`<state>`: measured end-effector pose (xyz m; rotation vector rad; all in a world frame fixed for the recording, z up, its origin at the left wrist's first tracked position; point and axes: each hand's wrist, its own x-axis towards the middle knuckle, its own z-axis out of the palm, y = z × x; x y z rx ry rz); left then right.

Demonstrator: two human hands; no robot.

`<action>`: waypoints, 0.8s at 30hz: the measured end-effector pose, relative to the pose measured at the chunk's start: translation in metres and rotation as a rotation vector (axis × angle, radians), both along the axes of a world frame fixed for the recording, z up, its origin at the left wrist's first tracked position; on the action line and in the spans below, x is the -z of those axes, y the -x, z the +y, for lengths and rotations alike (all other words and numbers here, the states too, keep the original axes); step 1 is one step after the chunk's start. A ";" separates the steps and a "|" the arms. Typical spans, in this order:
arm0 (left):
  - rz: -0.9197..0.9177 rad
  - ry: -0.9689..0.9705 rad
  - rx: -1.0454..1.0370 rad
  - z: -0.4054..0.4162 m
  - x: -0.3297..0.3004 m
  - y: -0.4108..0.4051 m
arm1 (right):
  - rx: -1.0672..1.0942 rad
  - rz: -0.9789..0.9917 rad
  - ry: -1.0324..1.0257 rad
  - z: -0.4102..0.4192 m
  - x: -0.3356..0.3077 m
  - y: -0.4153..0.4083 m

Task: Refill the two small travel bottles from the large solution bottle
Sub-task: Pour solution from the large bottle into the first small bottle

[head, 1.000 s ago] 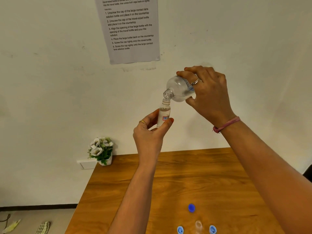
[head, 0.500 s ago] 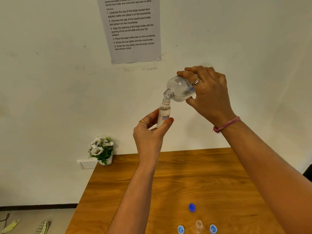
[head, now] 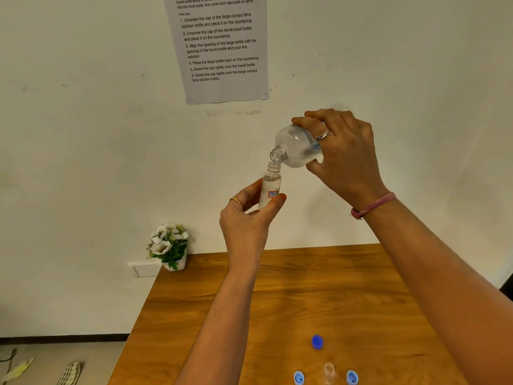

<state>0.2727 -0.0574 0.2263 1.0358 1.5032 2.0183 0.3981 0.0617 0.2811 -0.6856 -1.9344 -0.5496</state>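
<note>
My left hand (head: 245, 218) holds a small clear travel bottle (head: 270, 187) upright in the air, pinched between thumb and fingers. Liquid fills most of it. My right hand (head: 341, 154) grips the large clear solution bottle (head: 295, 147), tipped down to the left so its open neck sits just over the small bottle's mouth. A second small clear bottle (head: 329, 372) stands open on the wooden table (head: 277, 301) near the bottom edge of the view.
A dark blue cap (head: 317, 341) lies on the table, and two light blue caps (head: 299, 377) (head: 352, 377) lie either side of the standing bottle. A white flower pot (head: 170, 247) sits at the table's far left corner. An instruction sheet (head: 219, 45) hangs on the wall.
</note>
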 end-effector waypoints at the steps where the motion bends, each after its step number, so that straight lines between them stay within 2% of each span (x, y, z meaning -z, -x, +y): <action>1: 0.001 -0.002 0.001 0.000 0.000 0.000 | -0.002 -0.001 0.000 0.000 0.000 0.000; 24: -0.004 0.002 -0.006 -0.001 0.001 0.004 | 0.004 -0.009 -0.007 0.000 0.001 0.006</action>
